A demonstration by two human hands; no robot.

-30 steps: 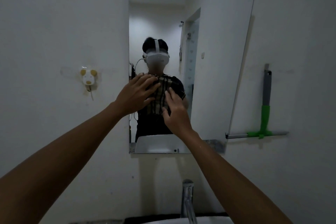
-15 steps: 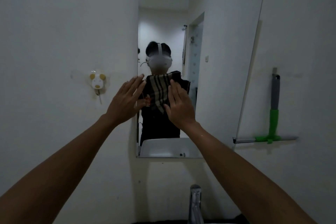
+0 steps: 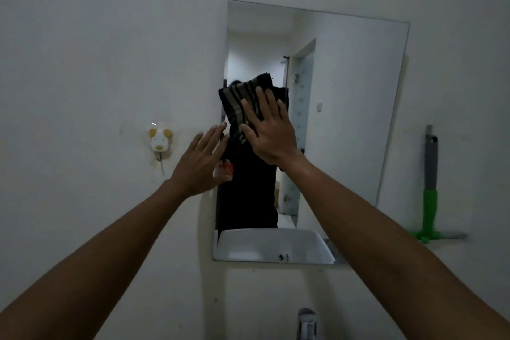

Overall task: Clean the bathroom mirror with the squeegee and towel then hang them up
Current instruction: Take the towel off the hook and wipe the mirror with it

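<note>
Our right hand [image 3: 271,134] lies flat, pinning the dark striped cloth towel [image 3: 242,101] to the rectangular wall mirror [image 3: 347,107]; left hand [image 3: 202,164] spread, empty, at the mirror's left edge. Unwiped glass runs rightward.

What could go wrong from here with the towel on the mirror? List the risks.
1. The right hand presses the towel with a flat, open palm, not a grip; if pressure eases, it could slide down toward the faucet below.
2. The left hand lies at the mirror edge, and bare fingers may leave fresh smudges on the glass.
3. A wide rightward wipe might bump the squeegee hanging on the wall.
</note>
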